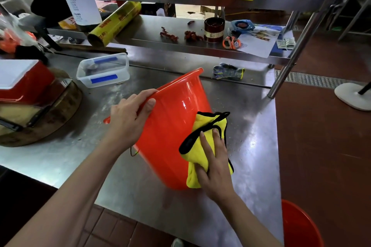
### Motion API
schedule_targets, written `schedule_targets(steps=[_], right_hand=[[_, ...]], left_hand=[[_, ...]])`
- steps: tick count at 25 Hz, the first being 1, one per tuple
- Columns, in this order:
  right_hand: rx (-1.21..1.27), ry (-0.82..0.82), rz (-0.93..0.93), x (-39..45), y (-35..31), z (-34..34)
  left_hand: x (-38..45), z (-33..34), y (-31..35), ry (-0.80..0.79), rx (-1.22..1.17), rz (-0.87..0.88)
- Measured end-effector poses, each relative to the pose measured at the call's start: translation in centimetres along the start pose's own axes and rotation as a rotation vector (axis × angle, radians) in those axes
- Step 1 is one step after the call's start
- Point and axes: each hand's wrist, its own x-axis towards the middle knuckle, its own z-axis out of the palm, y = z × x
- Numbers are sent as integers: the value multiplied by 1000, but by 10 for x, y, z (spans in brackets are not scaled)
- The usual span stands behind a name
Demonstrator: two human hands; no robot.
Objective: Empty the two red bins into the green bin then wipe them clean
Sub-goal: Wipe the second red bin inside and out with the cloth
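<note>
A red bin (pixel 170 126) lies tilted on the steel table (pixel 251 126), its mouth facing away from me and to the left. My left hand (pixel 128 118) grips its rim at the near left side. My right hand (pixel 215 166) presses a yellow cloth with black edging (pixel 202 144) flat against the bin's outer wall on the right. A second red bin (pixel 299 226) stands on the floor at the lower right, partly cut off by the frame. No green bin is in view.
A clear plastic box with blue tape (pixel 103 69) and a round wooden block (pixel 40 118) with a red-and-white container (pixel 22 80) sit at left. Grey work gloves (pixel 228 71) lie behind the bin. A shelf post (pixel 285 70) stands at the table's right edge.
</note>
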Motion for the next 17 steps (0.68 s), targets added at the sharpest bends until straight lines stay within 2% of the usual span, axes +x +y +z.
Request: schedule_targets(steps=[6, 11, 17], right_hand=[[7, 95, 67, 17, -37, 7], [-64, 174, -65, 68, -71, 8], [-128, 176, -152, 65, -59, 13]], left_hand=[[-3, -1, 6, -32, 14, 33], [-6, -1, 12, -31, 37, 54], [-6, -6, 4, -54, 14, 8]])
